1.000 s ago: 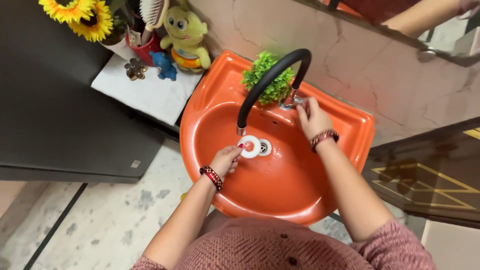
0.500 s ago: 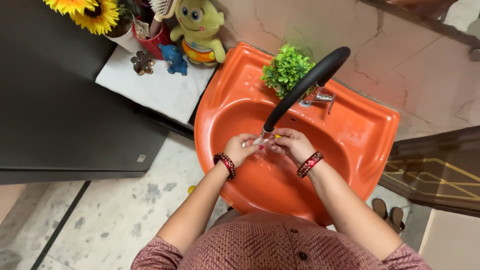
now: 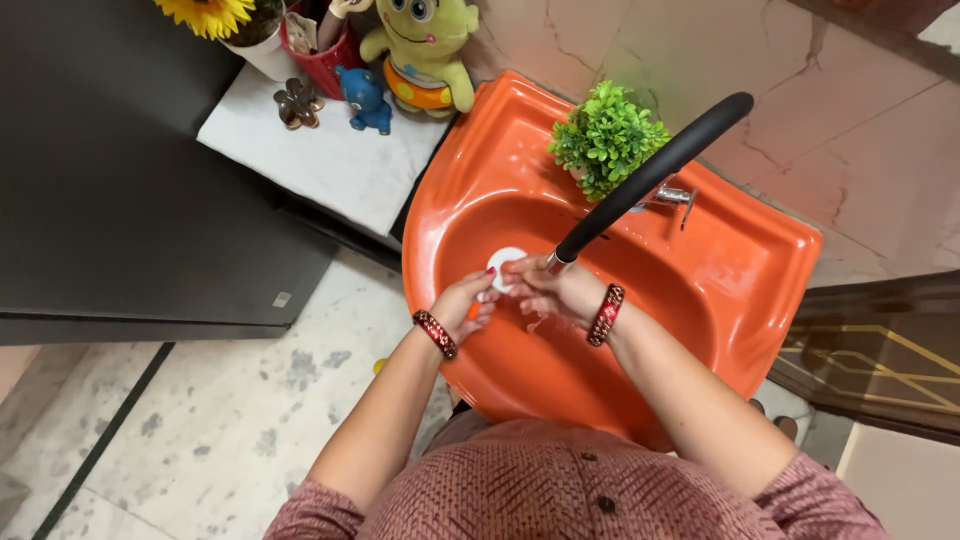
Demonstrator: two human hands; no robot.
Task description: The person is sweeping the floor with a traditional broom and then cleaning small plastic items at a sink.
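Note:
Both hands are together inside an orange washbasin [image 3: 760, 250], under the mouth of a curved black tap spout [image 3: 650, 175]. My left hand [image 3: 465, 303] grips a small white ring-shaped object [image 3: 503, 263] at its lower edge. My right hand [image 3: 550, 288] touches the same white ring from the right, fingers curled on it, directly below the spout's metal tip. Each wrist wears a red bangle. Whether water is running is hard to see. The basin's drain is hidden by my hands.
A small green plant [image 3: 608, 137] sits on the basin's back rim beside a chrome tap handle [image 3: 672, 197]. A white shelf [image 3: 320, 165] to the left holds a yellow plush toy [image 3: 425, 45], a blue figure, a red cup and a sunflower pot. Marble wall behind, dark cabinet left.
My right hand left the tap handle and joined my left hand under the spout. The white ring was lifted from near the drain and is now held between both hands.

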